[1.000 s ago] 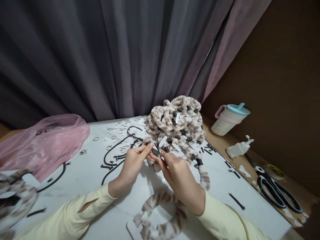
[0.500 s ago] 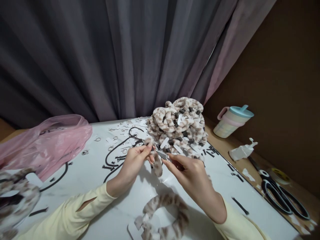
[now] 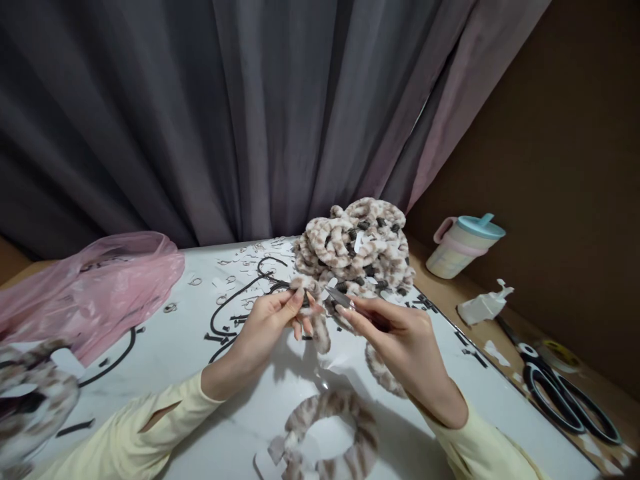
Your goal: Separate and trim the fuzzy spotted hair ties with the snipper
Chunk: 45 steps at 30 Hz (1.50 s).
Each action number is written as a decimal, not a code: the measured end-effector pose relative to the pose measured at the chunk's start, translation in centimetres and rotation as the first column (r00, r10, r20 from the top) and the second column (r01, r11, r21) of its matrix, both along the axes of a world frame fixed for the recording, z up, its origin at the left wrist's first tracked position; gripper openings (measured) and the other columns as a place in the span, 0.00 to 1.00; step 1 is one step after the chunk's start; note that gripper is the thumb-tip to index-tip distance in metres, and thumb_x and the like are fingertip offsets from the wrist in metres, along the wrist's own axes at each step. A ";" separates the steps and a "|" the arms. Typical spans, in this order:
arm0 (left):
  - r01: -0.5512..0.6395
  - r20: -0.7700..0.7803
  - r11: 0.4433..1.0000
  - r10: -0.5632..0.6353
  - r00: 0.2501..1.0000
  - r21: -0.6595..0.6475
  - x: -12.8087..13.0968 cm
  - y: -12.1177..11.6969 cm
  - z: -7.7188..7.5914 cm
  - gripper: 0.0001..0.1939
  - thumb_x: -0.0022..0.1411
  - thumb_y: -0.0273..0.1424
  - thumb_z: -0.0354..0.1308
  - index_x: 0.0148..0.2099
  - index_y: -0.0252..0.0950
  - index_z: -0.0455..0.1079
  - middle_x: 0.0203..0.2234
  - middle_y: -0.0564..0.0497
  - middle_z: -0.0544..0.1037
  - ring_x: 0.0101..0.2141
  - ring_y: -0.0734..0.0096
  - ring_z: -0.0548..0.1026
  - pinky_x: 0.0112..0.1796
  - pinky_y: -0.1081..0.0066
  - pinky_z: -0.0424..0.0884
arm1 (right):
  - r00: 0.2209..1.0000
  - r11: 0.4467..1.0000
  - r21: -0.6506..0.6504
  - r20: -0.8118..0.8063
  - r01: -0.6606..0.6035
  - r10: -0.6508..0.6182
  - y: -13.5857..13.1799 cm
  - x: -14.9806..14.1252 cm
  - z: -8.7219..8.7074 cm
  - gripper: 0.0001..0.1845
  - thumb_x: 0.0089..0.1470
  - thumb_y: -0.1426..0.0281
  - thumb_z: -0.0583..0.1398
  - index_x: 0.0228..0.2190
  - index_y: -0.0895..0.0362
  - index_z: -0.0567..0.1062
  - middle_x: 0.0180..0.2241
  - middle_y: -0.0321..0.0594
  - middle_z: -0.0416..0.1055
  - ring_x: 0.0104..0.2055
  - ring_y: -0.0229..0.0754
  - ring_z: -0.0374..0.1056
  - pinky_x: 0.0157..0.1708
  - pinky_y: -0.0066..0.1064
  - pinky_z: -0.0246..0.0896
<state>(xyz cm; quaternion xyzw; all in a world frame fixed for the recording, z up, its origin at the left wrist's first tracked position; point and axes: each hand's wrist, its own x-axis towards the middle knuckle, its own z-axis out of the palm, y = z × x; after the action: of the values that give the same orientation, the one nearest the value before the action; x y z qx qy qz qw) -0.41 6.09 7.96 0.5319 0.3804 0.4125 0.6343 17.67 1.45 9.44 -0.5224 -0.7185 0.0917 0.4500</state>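
My left hand [image 3: 265, 330] pinches a brown-and-white fluffy strip [image 3: 320, 333] at a dark band [image 3: 306, 299]; part of the strip dangles below the fingers. In my right hand [image 3: 400, 340] are small thread snips [image 3: 339, 297], grey blade toward the upper left; their grip is mostly hidden in the palm. The blade is just right of the left fingertips, apart from the dark band. Beneath the hands lies a fluffy ring [image 3: 363, 433] with a white tag [image 3: 267, 463]. A second fluffy piece [image 3: 383, 373] shows partly behind my right wrist.
A pile of fluffy rings [image 3: 360, 233] stands behind the hands. Black cord [image 3: 215, 313] and metal rings [image 3: 195, 281] lie scattered at left, near a pink plastic bag [image 3: 115, 280]. Large scissors [image 3: 555, 390], a white packet [image 3: 483, 307] and a lidded cup [image 3: 457, 253] are at right.
My right hand has drawn slightly right with the snips, and their blade now tilts upward, away from the left fingers. The left hand keeps its pinch, and its dark band shows more clearly.
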 end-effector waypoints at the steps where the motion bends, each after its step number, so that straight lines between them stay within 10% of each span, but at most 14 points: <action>1: 0.024 0.013 1.000 -0.024 1.000 -0.010 -0.1 0.0 0.1 0.22 0.53 0.48 0.58 0.29 0.31 0.71 0.16 0.51 0.72 0.17 0.76 0.65 0.20 0.76 0.59 | 1.000 0.999 0.044 0.015 -0.008 0.007 -0.1 0.1 0.1 0.13 0.55 0.64 0.59 0.27 0.61 0.76 0.15 0.34 0.64 0.17 0.31 0.53 0.17 0.24 0.50; 7: 0.097 0.123 0.990 -0.084 0.989 -0.103 -0.5 0.1 0.0 0.19 0.55 0.45 0.59 0.32 0.31 0.69 0.16 0.52 0.74 0.12 0.85 0.56 0.16 0.78 0.46 | 0.969 0.961 0.197 0.188 -0.195 0.158 -0.3 0.2 -0.4 0.09 0.57 0.70 0.58 0.38 0.63 0.73 0.20 0.36 0.67 0.19 0.32 0.59 0.20 0.23 0.54; 25: 0.101 0.128 0.989 -0.086 0.988 -0.110 -0.5 -0.1 0.1 0.20 0.56 0.45 0.59 0.34 0.30 0.69 0.15 0.52 0.73 0.11 0.87 0.51 0.15 0.78 0.39 | 0.965 0.943 0.290 0.246 -0.165 0.093 -0.1 -0.9 -1.7 0.08 0.59 0.72 0.56 0.35 0.65 0.72 0.19 0.35 0.65 0.19 0.33 0.60 0.21 0.25 0.53; 45: -0.051 -0.196 0.990 0.076 0.978 0.130 -0.4 0.1 -0.4 0.27 0.55 0.52 0.53 0.20 0.32 0.65 0.13 0.54 0.66 0.12 0.83 0.54 0.16 0.77 0.46 | 0.948 0.960 0.248 0.314 -0.134 0.051 0.4 -0.7 -2.3 0.10 0.61 0.69 0.54 0.35 0.63 0.72 0.20 0.38 0.69 0.19 0.35 0.64 0.20 0.26 0.54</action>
<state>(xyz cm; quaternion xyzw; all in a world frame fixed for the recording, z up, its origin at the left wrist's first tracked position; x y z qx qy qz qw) -0.83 6.21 7.51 0.5967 0.4328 0.3995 0.5450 16.94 1.86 7.14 -0.4305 -0.8089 -0.0659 0.3950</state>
